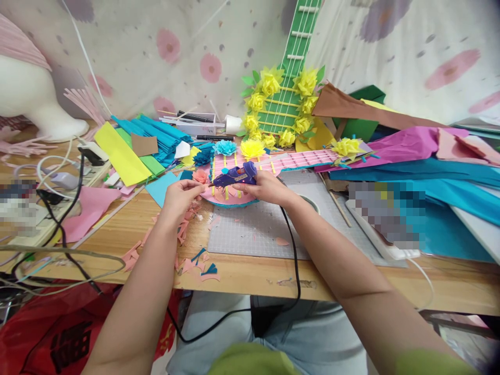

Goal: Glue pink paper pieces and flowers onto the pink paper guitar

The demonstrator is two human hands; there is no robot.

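Near edge: table (242,276) with pink paper scraps (133,256) strewn left of centre; black cord (296,260) loops off the front and up toward the glue gun.

Grey cutting mat (250,237) next, partly beneath a pink paper guitar (287,160), which lies flat with its neck to the right. Over its body, both hands close together. Right hand (267,187) wraps the purple glue gun (236,174), nozzle pointing left. Left hand (182,195) has thumb and fingertips pinched together right by the nozzle; whatever is between them is too small to tell.

Step in hand, as I judge it: putting glue on a small paper piece. Next move seems to call for a steady pinch, fingertips clear of the hot tip, then pressing the piece down before the glue sets.

Just beyond: coral flower (200,176), blue flower (225,148), yellow flower (252,149). Farthest: green guitar (291,88) standing upright, tilted, against a flowered curtain (234,47).
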